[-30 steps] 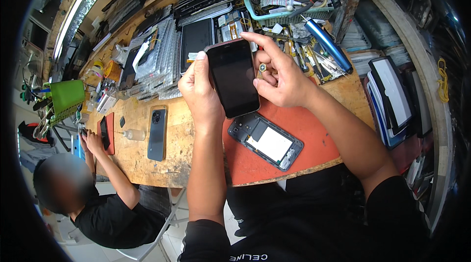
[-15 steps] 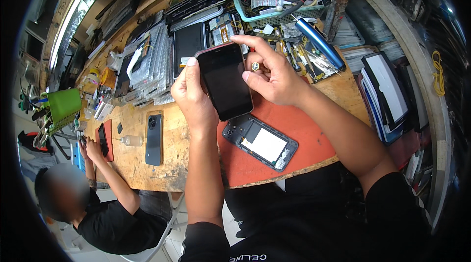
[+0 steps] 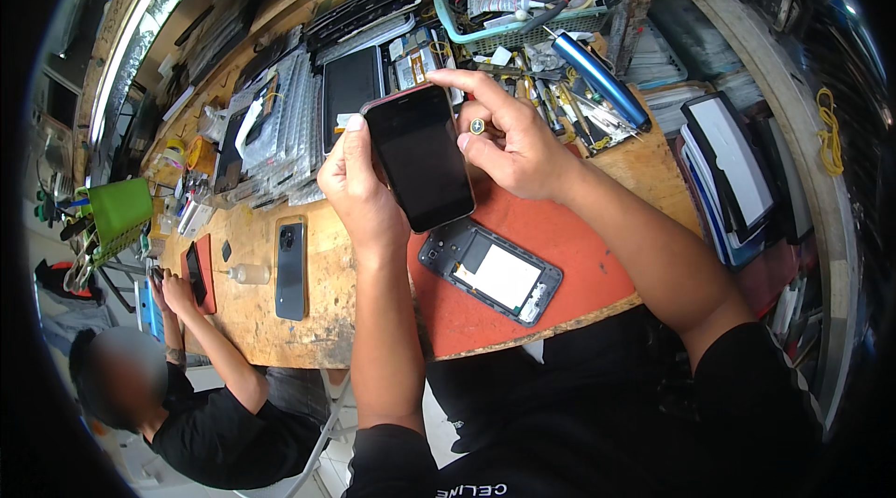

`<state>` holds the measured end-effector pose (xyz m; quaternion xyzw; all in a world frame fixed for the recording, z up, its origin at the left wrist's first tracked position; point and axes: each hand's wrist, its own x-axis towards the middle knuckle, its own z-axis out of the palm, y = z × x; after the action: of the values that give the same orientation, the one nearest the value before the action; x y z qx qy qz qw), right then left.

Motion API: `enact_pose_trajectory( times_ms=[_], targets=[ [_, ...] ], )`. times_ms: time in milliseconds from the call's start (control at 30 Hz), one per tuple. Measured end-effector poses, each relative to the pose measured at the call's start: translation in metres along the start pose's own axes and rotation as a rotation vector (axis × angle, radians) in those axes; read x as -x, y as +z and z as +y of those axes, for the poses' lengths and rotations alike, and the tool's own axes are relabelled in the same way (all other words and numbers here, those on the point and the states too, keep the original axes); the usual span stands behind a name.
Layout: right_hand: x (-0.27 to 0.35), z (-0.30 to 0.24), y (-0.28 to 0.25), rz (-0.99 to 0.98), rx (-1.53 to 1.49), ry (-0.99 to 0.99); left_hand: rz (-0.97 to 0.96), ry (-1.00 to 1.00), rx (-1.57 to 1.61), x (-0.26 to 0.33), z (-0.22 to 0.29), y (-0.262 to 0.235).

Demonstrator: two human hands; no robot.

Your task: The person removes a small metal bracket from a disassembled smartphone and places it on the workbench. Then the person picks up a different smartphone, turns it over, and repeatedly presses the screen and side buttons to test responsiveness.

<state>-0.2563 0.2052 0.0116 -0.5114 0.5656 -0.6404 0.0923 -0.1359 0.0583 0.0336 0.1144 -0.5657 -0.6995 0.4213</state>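
A smartphone with a dark, blank screen is held up above the red mat, tilted slightly. My left hand grips its left side, thumb along the edge and the other fingers hidden behind. My right hand has its index fingertip on the top right corner and its thumb by the right edge. Between those fingers shows a small round gold-rimmed thing; whether it is a ring or a tool's end I cannot tell. Below the phone lies an opened phone body with a white rectangle inside.
A dark phone and a small clear bottle lie left on the wooden bench. Behind are bubble-wrapped parts, a teal basket, a blue cylindrical tool and loose tools. At left, a co-worker's hands are over another phone.
The whole view has shifted a little to the left. My hands keep the same grip on the smartphone, and the opened phone body stays in place.
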Motion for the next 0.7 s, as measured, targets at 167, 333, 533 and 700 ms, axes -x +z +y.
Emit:
enact_pose_trajectory(
  times_ms=[167,333,533,700],
  targets=[
    [-0.0012,-0.0001,0.0,0.011,0.003,-0.018,0.005,0.0,0.008,-0.001,0.0003,0.0012],
    [0.0014,-0.0008,-0.0001,0.009,0.0,-0.001,-0.004,-0.012,0.004,-0.0004,-0.0004,-0.0012],
    [0.0,-0.0032,0.0027,0.029,0.042,0.018,-0.025,-0.002,0.017,0.0005,0.0006,-0.0001],
    [0.0006,-0.0009,0.0028,0.036,0.03,-0.006,-0.032,-0.002,0.008,0.0001,0.0001,-0.0006]
  ],
)
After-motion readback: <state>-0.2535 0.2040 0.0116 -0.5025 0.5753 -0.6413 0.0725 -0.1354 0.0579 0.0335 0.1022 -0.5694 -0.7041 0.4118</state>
